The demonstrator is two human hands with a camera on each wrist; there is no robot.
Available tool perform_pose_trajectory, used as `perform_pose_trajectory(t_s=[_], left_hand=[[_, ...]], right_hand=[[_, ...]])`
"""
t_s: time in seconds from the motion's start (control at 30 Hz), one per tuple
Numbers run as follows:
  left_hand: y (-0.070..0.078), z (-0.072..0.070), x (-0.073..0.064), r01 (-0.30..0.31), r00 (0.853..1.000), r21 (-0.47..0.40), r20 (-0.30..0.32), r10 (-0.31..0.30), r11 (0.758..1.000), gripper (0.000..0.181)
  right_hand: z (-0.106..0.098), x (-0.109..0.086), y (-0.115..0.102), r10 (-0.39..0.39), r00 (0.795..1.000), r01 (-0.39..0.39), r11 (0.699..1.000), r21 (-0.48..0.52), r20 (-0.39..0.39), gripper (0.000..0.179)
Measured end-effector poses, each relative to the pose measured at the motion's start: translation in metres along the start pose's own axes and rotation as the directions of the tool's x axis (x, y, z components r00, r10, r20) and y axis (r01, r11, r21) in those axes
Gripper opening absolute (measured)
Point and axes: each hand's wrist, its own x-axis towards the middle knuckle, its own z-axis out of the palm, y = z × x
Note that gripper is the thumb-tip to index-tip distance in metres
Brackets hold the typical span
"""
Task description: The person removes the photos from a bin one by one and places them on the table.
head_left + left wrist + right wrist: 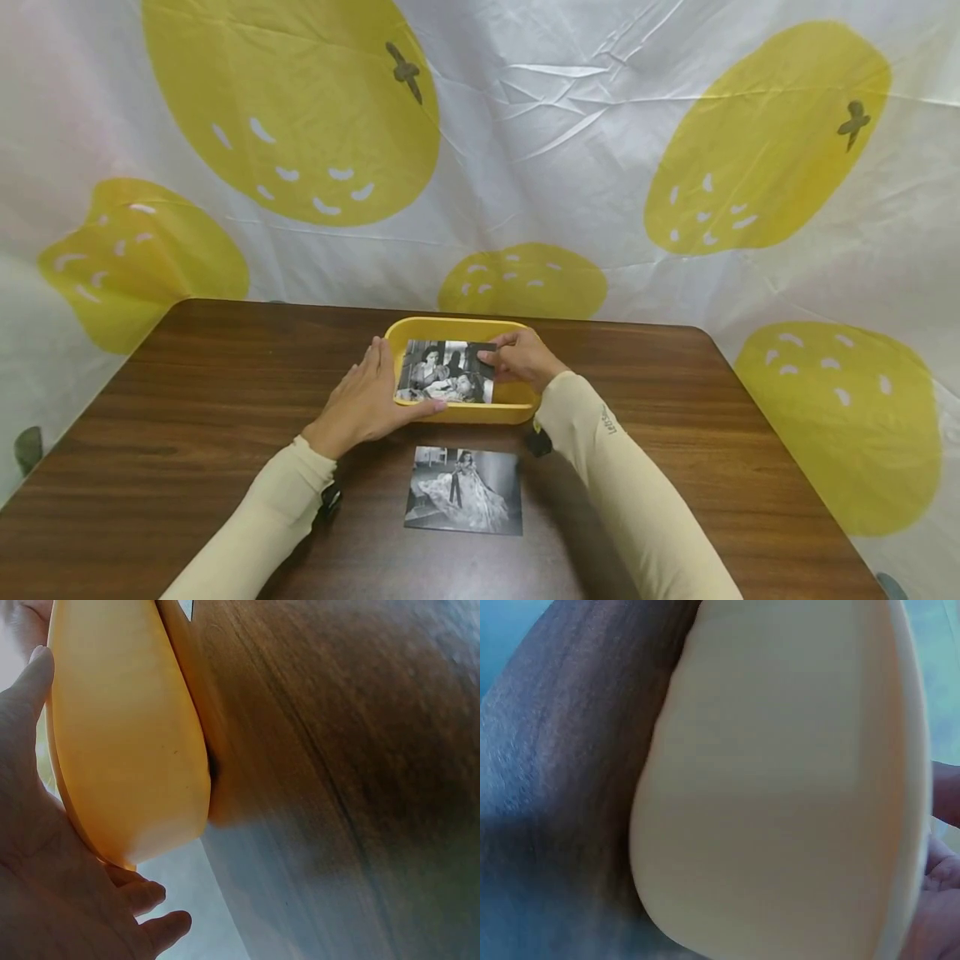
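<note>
A yellow tub (468, 413) with rounded corners stands on the table, and a black-and-white photo print (450, 375) showing people lies within its rim. My right hand (527, 360) reaches over the tub's right end and pinches that print's right edge between thumb and fingers. With its fingers extended, my left hand (367, 396) rests against the tub's left end, the thumb along the near rim. In the left wrist view, the left hand (67, 847) touches the outside of the tub (131, 742). Only part of the right hand (937, 885) shows beyond the tub wall (780, 787).
Closer to me, a second black-and-white photo print (465, 492), of a figure in a wide gown, lies flat on the brown wooden table (247, 400). Behind the table hangs a white cloth (540, 167) with large yellow fruit shapes.
</note>
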Motion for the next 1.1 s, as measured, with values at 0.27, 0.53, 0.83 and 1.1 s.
perform_pose_trajectory(t_s=[0.27,0.53,0.83,1.1], left_hand=[[0.001,0.000,0.001,0.007,1.000,0.001,-0.001,-0.007,1.000,0.137],[0.001,-0.001,-0.001,0.001,1.000,-0.008,0.004,0.000,1.000,0.136],[-0.002,-0.001,0.001,-0.001,1.000,-0.005,-0.003,0.001,1.000,0.136],[-0.004,-0.001,0.002,-0.011,1.000,-0.003,-0.010,0.011,1.000,0.135]], right_hand=[[-0.018,-0.005,-0.014,-0.026,1.000,0.026,1.000,0.010,0.001,0.041],[-0.044,-0.017,-0.028,-0.081,0.997,0.082,0.996,0.026,-0.005,0.024],[-0.080,-0.036,-0.029,-0.142,0.989,0.144,0.989,-0.037,0.043,0.016],[-0.110,-0.056,-0.016,-0.116,0.990,0.123,0.988,-0.095,0.080,0.024]])
